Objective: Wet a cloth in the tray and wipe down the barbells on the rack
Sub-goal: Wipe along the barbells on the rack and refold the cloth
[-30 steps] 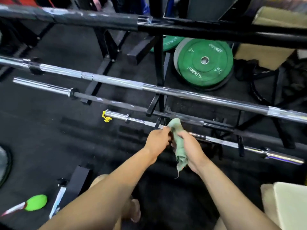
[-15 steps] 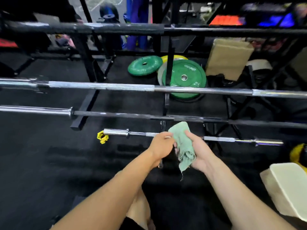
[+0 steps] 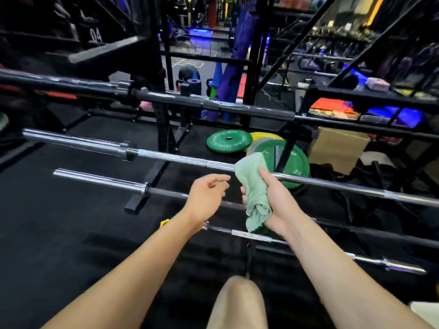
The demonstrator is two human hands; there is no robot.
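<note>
My right hand [image 3: 275, 198] grips a bunched pale green cloth [image 3: 255, 186], held upright with its top against the long chrome barbell [image 3: 171, 157] of the rack. Just left of the cloth, my left hand [image 3: 206, 195] hangs empty with its fingers loosely spread. Below the hands runs a dark-shafted barbell [image 3: 104, 181], and lower still a short chrome bar [image 3: 251, 235] with a yellow clip [image 3: 165, 222] near its left end. A black barbell [image 3: 213, 105] lies across the top of the rack. No tray is in view.
Green weight plates [image 3: 229, 141] lie on the black floor behind the rack, beside a brown cardboard box [image 3: 337, 148]. Black rack uprights [image 3: 164, 129] stand behind the bars. My knee [image 3: 237, 302] is at the bottom centre. Shelves with coloured gear fill the right background.
Both hands rose from the short bottom bar to the upper chrome barbell. My left hand let go of the cloth and opened. The camera tilted upward.
</note>
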